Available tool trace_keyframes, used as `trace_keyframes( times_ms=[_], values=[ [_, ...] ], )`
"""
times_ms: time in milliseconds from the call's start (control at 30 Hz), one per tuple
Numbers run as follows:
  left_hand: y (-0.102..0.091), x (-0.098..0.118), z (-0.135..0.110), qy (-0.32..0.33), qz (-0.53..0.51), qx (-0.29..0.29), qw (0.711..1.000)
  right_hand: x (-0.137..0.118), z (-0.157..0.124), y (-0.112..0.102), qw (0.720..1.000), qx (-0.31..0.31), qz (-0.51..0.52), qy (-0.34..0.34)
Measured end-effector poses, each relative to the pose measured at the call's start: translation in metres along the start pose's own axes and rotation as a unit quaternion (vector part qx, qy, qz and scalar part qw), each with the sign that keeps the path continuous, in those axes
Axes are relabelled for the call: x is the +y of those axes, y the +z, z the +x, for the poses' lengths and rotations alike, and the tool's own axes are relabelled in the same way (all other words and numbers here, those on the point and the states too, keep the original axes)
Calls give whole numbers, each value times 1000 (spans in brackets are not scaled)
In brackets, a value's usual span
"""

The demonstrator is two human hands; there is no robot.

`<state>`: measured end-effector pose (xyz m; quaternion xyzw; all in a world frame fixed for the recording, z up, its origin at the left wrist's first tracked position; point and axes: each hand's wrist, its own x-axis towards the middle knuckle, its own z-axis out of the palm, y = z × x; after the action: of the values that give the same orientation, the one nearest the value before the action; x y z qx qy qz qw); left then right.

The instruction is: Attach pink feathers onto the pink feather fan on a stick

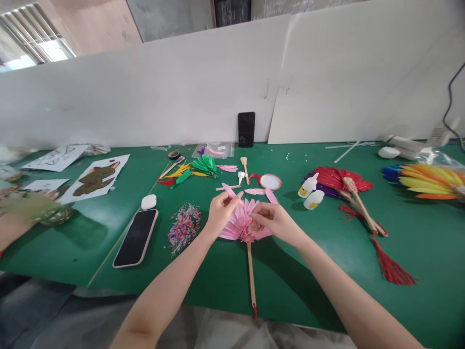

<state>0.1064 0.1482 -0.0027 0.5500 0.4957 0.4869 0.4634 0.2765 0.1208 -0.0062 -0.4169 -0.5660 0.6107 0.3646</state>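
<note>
- Green tabletop (221, 278) runs across the foreground, a seam crossing it on the left.
- Nearest, a pink fan (238, 224) lies on it in front of the person, its wooden handle (250, 271) pointing back toward the near edge.
- Left hand (223, 209), at the fan's upper left: fingers pinched on a pink feather (228, 190).
- Right hand (273, 219), over the fan's right side: fingers curled in at the feathers; whether they grip anything, I cannot tell.
- Left of the fan: a confetti heap (184, 229), then a pink-cased phone (136, 238).
- Right: two glue bottles (308, 185) (314, 199) beside a red fan (337, 179).
- Beyond the hands: a red-rimmed white disc (271, 182) and green feathers (204, 166).
- Farthest back on the table, a black phone (246, 129) stands against a white partition (181, 92).
</note>
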Motion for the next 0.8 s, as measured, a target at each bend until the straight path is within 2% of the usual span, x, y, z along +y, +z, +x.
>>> trace_keyframes(
  times_ms=[133, 200, 367, 633, 733, 800],
  values=[
    [-16, -4, 12, 0, -76, 96, 992, 0, 1, -6, 1000, 16, -12, -14],
    [-24, -4, 19, -2, -103, 126, 987, 1, 2, -7, 1000, 19, -2, -13],
    [-26, -4, 22, -6, -116, 106, 988, 4, 5, -5, 1000, 25, 14, -3],
    [-23, -13, 20, -21, -63, 93, 993, -11, -2, 10, 988, 121, -56, -76],
    [-28, -15, 24, -5, -14, 103, 995, -31, -1, 26, 975, 114, -147, -120],
    [-31, -16, 27, 12, -5, 110, 994, -49, 4, 42, 949, 66, -255, -174]
  ],
)
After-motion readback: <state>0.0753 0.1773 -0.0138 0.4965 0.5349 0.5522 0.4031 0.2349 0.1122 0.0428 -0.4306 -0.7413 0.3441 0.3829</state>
